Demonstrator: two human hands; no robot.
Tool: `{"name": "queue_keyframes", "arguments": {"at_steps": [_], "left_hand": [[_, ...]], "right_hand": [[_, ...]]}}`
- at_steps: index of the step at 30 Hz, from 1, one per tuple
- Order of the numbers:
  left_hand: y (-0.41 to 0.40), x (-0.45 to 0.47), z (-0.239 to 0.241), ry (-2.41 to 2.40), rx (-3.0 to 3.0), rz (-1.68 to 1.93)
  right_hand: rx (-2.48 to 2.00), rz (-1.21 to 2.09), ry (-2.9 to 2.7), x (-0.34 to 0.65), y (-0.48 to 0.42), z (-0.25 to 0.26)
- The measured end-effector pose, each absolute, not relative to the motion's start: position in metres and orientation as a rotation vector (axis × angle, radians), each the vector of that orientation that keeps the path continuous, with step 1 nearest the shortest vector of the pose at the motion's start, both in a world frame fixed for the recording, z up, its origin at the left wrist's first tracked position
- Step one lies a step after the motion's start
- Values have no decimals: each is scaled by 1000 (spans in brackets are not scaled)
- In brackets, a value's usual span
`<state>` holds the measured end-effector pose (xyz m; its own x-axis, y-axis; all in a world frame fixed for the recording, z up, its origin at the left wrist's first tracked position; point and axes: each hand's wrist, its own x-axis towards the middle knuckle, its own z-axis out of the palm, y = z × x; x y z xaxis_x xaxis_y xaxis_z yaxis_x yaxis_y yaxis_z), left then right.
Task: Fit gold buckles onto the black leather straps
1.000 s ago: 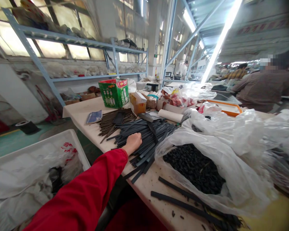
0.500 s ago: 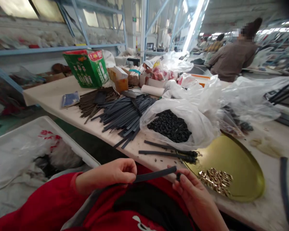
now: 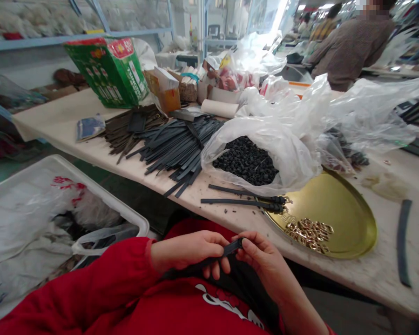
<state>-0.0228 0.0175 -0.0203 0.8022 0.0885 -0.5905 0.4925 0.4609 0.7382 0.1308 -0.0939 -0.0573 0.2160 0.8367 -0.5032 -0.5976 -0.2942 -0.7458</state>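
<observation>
My left hand (image 3: 200,251) is closed around a dark, flat strap (image 3: 232,247), whose end sticks out past the fingertips. At that end, the thumb and fingers of my right hand (image 3: 261,260) pinch a small black strap loop, mostly hidden by the fingertips. Both hands are close together in front of my body, just off the table's front edge. Beyond them on the table lie two straps with gold buckles (image 3: 240,202). An open plastic bag (image 3: 293,160) full of small black loops (image 3: 246,160) stands behind these.
A gold tray (image 3: 356,223) at right holds gold buckles (image 3: 309,234). One strap (image 3: 403,242) lies further right. Many dark straps (image 3: 181,144) are piled left of the bag, near a green box (image 3: 115,74). A white bin (image 3: 91,186) stands at lower left. A person (image 3: 349,44) is in the background.
My hands have come together: the left moved right along the strap, and the right moved left, bringing the loop to the strap's end. The view has tilted downward.
</observation>
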Motion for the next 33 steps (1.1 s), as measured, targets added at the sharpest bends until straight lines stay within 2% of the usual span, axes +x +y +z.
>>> {"name": "queue_keyframes", "arguments": {"at_steps": [8,18,33], "left_hand": [[20,-15,-34,671,974,-281],[19,-9,-44,785,1739,-148],[19,-22,-36,647,2248,-206]], "right_hand": [[-1160,1424,-123,140,-92,-75],[-1128,1407,-34,138,-89,-80],[-1254,1416,-165,122,-101,-83]]}}
